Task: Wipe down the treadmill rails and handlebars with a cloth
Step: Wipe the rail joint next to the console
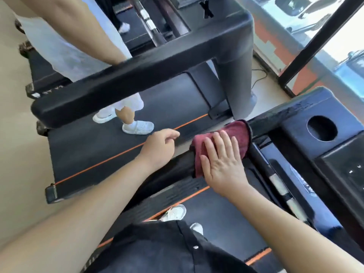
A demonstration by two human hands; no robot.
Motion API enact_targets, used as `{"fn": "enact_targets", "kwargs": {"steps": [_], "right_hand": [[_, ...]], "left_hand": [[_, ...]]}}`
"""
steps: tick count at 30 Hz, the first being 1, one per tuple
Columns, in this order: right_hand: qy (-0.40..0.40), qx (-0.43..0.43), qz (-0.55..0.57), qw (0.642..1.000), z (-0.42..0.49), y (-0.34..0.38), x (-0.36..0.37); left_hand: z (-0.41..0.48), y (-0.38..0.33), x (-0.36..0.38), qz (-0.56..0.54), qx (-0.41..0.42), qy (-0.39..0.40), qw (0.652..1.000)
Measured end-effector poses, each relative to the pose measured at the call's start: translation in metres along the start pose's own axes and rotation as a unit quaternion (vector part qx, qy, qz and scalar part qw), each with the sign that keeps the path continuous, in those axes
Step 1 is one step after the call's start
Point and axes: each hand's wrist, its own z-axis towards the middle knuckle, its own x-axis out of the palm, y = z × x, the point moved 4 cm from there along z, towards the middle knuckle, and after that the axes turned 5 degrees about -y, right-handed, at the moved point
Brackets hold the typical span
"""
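A dark red cloth (235, 133) is draped over the black left handrail (177, 164) of the treadmill I stand on. My right hand (222, 162) lies flat on the cloth with straight, spread fingers, pressing it onto the rail. My left hand (159, 146) rests on the same rail just left of the cloth, its fingers loosely curled and holding nothing. The rail runs on to the black console (323, 123) with a round cup hole.
A second treadmill (110, 142) with orange belt lines lies to the left, with its own thick black handrail (126, 81). Another person in white clothes and white shoes (137, 127) stands on it. Windows and a black frame post (315, 42) are at the right.
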Motion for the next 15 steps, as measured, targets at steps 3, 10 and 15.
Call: {"fn": "enact_targets", "kwargs": {"steps": [3,10,15], "right_hand": [[0.021,-0.066,-0.001,0.998,0.009,-0.015,-0.004],[-0.001,0.070,-0.061,0.996,0.050,-0.025,-0.009],[-0.015,-0.060,-0.003,0.998,-0.005,0.043,0.007]], "left_hand": [[-0.022,0.007,-0.004,-0.002,-0.013,0.002,1.000],[-0.073,0.041,-0.032,0.036,-0.059,-0.035,0.997],[-0.092,0.049,-0.047,0.038,-0.057,-0.068,0.995]]}}
